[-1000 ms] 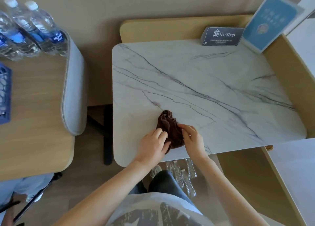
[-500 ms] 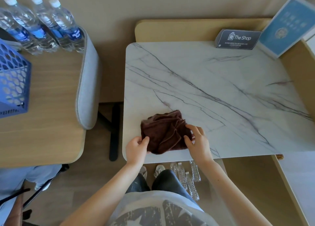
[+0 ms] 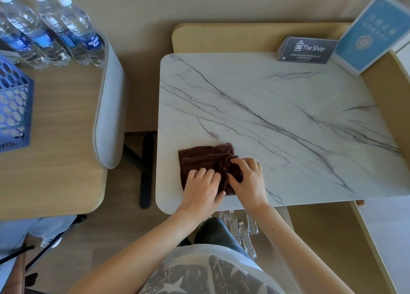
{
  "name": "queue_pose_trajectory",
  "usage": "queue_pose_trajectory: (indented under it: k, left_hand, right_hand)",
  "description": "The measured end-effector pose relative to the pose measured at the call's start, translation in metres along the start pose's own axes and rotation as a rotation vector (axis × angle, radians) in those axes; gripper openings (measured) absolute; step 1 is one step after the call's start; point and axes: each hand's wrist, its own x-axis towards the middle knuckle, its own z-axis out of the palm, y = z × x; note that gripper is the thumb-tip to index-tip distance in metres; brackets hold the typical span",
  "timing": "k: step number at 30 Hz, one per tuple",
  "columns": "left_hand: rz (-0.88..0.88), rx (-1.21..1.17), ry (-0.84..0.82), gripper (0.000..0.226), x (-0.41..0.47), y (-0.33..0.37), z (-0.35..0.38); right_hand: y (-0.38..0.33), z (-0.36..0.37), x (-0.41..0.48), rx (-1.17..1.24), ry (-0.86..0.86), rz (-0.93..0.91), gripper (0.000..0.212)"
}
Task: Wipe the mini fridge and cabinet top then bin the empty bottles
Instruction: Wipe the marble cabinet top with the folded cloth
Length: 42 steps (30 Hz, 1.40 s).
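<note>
A dark brown cloth lies partly folded near the front left corner of the white marble cabinet top. My left hand sits on the cloth's near part with its fingers curled into the fabric. My right hand is at the cloth's right edge and pinches a fold between thumb and fingers. Several empty clear bottles lie on the floor below the front edge, partly hidden by my legs.
A black "The Shop" sign and a blue card stand are at the back right of the top. To the left is a wooden desk with several full water bottles, a blue basket and a grey chair back.
The bunched cloth was spread out and is now being folded over. Both hands moved from its outer edges onto it, closer together. The view shifted right.
</note>
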Motion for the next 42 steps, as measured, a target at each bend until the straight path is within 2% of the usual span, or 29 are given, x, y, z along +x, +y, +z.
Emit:
queue_pose_trajectory:
  k: [2, 6, 8, 10, 13, 15, 17, 20, 23, 26, 33, 38, 42]
  left_hand:
    - [-0.072, -0.166, 0.068, 0.014, 0.001, -0.008, -0.001]
    - [-0.468, -0.52, 0.137, 0.011, -0.005, -0.035, -0.005]
    - [-0.621, -0.546, 0.087, 0.013, -0.011, -0.043, -0.002]
    - [-0.687, -0.526, 0.023, 0.014, -0.013, -0.042, 0.003]
    - [-0.762, -0.503, 0.061, 0.021, -0.009, -0.038, 0.006]
    - [-0.678, -0.46, 0.126, 0.029, -0.007, -0.04, 0.004]
    - [-0.484, -0.423, 0.17, 0.031, -0.008, -0.043, 0.001]
    - [-0.273, -0.373, 0.189, 0.029, -0.012, -0.049, -0.005]
    - [-0.196, -0.232, 0.158, 0.028, -0.011, -0.058, -0.007]
    - [-0.206, -0.169, 0.103, 0.028, -0.005, -0.068, -0.011]
    - [-0.307, -0.165, 0.109, 0.034, 0.026, -0.095, -0.024]
    - [-0.342, -0.153, 0.131, 0.026, 0.061, -0.122, -0.026]
    - [-0.373, -0.159, 0.163, 0.033, 0.089, -0.142, -0.024]
  right_hand:
    - [0.002, -0.001, 0.0, 0.001, 0.001, -0.021, 0.039]
    - [0.004, -0.001, -0.001, 0.004, -0.009, -0.041, 0.037]
    - [0.007, 0.0, -0.002, -0.002, -0.017, -0.053, 0.036]
    - [0.008, 0.0, -0.002, -0.017, -0.03, -0.061, 0.036]
    - [0.005, -0.001, -0.001, -0.073, -0.008, -0.085, 0.038]
    - [0.001, 0.001, -0.002, -0.138, 0.069, -0.212, 0.04]
    - [-0.007, 0.007, -0.003, -0.168, 0.098, -0.349, 0.041]
    - [-0.018, 0.023, -0.006, -0.227, 0.003, -0.403, 0.051]
    - [-0.021, 0.038, -0.002, -0.334, -0.099, -0.402, 0.055]
    - [-0.019, 0.048, 0.007, -0.403, -0.116, -0.389, 0.054]
    - [-0.025, 0.06, 0.052, -0.406, -0.011, -0.4, 0.049]
    - [-0.042, 0.068, 0.122, -0.398, 0.055, -0.402, 0.048]
    - [-0.061, 0.075, 0.202, -0.386, 0.087, -0.367, 0.047]
